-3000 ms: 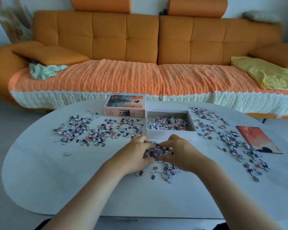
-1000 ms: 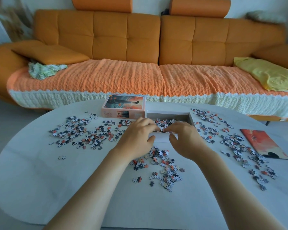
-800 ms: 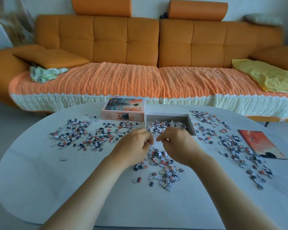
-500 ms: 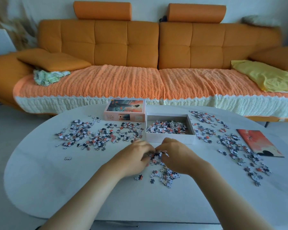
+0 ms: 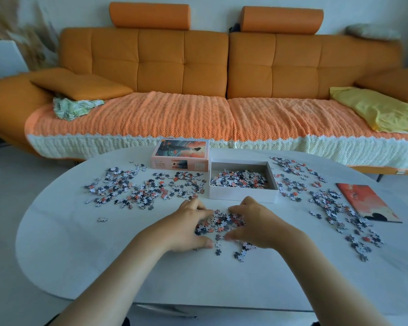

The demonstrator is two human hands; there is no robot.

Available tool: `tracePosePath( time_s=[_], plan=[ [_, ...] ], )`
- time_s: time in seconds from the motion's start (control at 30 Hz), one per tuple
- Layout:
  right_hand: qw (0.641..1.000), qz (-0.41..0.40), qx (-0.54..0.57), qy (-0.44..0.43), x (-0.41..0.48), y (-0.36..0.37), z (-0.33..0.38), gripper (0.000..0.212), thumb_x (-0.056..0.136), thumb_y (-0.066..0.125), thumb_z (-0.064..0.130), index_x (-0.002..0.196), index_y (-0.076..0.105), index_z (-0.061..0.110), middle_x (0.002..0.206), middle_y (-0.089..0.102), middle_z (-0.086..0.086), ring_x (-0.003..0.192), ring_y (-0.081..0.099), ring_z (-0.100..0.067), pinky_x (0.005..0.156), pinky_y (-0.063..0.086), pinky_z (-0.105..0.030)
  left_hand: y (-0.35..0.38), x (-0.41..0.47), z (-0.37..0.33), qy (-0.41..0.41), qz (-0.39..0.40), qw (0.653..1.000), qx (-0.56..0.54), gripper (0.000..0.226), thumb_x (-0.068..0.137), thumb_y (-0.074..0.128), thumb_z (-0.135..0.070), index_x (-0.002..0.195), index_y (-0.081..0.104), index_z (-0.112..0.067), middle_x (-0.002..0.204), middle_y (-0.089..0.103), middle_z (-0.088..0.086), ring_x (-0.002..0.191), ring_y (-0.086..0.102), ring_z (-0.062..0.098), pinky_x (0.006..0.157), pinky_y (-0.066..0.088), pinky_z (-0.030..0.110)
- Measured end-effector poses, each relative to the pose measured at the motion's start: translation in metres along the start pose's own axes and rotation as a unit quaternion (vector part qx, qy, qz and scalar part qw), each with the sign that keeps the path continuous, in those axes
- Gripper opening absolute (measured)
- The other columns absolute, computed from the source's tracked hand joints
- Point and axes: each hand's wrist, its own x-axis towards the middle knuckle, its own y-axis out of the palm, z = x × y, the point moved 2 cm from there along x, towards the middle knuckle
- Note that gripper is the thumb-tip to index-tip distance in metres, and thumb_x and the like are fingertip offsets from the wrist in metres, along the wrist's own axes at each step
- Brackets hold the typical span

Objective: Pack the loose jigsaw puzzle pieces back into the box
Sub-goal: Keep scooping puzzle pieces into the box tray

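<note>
An open white box [image 5: 243, 197] holds a heap of jigsaw pieces at the table's middle. Just in front of it lies a small pile of loose pieces [image 5: 218, 225]. My left hand [image 5: 186, 228] and my right hand [image 5: 254, 224] rest on the table on either side of that pile, fingers spread and curved around it, touching its edges. More loose pieces [image 5: 137, 189] are scattered to the left of the box, and another scatter [image 5: 337, 205] spreads to its right.
The box lid [image 5: 181, 155] with an orange picture stands left of the box at the back. A flat orange picture card [image 5: 365, 202] lies at the right. A single stray piece [image 5: 102, 219] sits at the left. An orange sofa [image 5: 198, 74] runs behind the white oval table [image 5: 80, 255].
Both hands carried pieces up to the box, dropped them in, then came back down to the pile in front. They now cup the remaining pile from both sides.
</note>
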Motion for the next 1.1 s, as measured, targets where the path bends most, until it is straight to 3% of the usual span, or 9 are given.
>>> tracePosePath(
  time_s=[0.13, 0.33, 0.47, 0.63, 0.8, 1.0, 1.1],
  plan=[
    [1.0, -0.011, -0.02, -0.003, 0.002, -0.001, 0.005, 0.07, 0.078, 0.069, 0.058, 0.137, 0.048, 0.027, 0.123, 0.04, 0.002, 0.107, 0.052, -0.019, 0.092, 0.045, -0.032, 0.002, 0.008, -0.004, 0.0, -0.006, 1.0, 0.03, 0.093, 0.082, 0.064, -0.059, 0.154, 0.016, -0.024, 0.145, 0.02, -0.013, 0.137, 0.02, 0.008, 0.109, 0.032, 0.029],
    [0.999, -0.048, 0.018, 0.004, 0.014, 0.0, 0.016, 0.025, 0.083, 0.071, 0.034, 0.103, 0.07, 0.019, 0.101, 0.051, -0.002, 0.087, 0.056, -0.021, 0.07, 0.046, -0.027, 0.001, 0.018, -0.01, 0.003, -0.037, 0.999, 0.012, 0.067, 0.088, 0.064, -0.046, 0.146, 0.041, -0.023, 0.129, 0.037, -0.007, 0.128, 0.034, 0.011, 0.105, 0.038, 0.035],
    [0.997, -0.067, 0.028, 0.008, 0.019, 0.001, 0.014, 0.028, 0.082, 0.072, 0.033, 0.107, 0.072, 0.022, 0.102, 0.056, 0.001, 0.091, 0.056, -0.015, 0.074, 0.044, -0.023, -0.001, 0.022, -0.011, 0.002, -0.072, 0.997, -0.017, 0.051, 0.086, 0.071, -0.037, 0.133, 0.057, -0.023, 0.118, 0.049, -0.008, 0.109, 0.049, 0.01, 0.096, 0.043, 0.029],
    [0.998, -0.05, 0.035, 0.006, 0.025, 0.002, 0.012, 0.046, 0.081, 0.073, 0.032, 0.125, 0.061, 0.026, 0.117, 0.051, 0.001, 0.096, 0.053, -0.014, 0.079, 0.039, -0.022, -0.004, 0.025, -0.012, -0.004, -0.087, 0.995, -0.049, 0.035, 0.08, 0.078, -0.028, 0.114, 0.068, -0.026, 0.106, 0.053, -0.008, 0.095, 0.052, 0.009, 0.082, 0.04, 0.022],
    [0.999, -0.035, 0.018, -0.016, 0.026, -0.003, 0.016, 0.026, 0.08, 0.073, 0.028, 0.105, 0.072, 0.03, 0.101, 0.053, 0.005, 0.084, 0.054, -0.012, 0.068, 0.04, -0.02, -0.007, 0.025, -0.013, -0.012, -0.095, 0.992, -0.083, 0.028, 0.076, 0.082, -0.019, 0.101, 0.071, -0.026, 0.096, 0.056, -0.012, 0.082, 0.056, 0.003, 0.066, 0.036, 0.01],
    [0.998, -0.016, 0.057, 0.009, 0.027, -0.01, 0.011, 0.026, 0.075, 0.079, 0.032, 0.098, 0.069, 0.026, 0.097, 0.059, 0.008, 0.084, 0.057, -0.01, 0.064, 0.044, -0.017, -0.008, 0.026, -0.012, -0.02, -0.082, 0.989, -0.119, 0.025, 0.073, 0.084, -0.02, 0.094, 0.07, -0.023, 0.093, 0.056, -0.013, 0.081, 0.059, 0.004, 0.071, 0.046, 0.018],
    [0.997, -0.01, 0.072, 0.006, 0.026, -0.011, 0.01, 0.024, 0.075, 0.08, 0.032, 0.095, 0.068, 0.026, 0.096, 0.06, 0.009, 0.076, 0.054, -0.006, 0.052, 0.04, -0.011, -0.008, 0.028, -0.011, -0.034, -0.074, 0.988, -0.132, 0.025, 0.072, 0.084, -0.019, 0.091, 0.07, -0.027, 0.086, 0.061, -0.015, 0.078, 0.058, -0.001, 0.066, 0.044, 0.014]
  ],
)
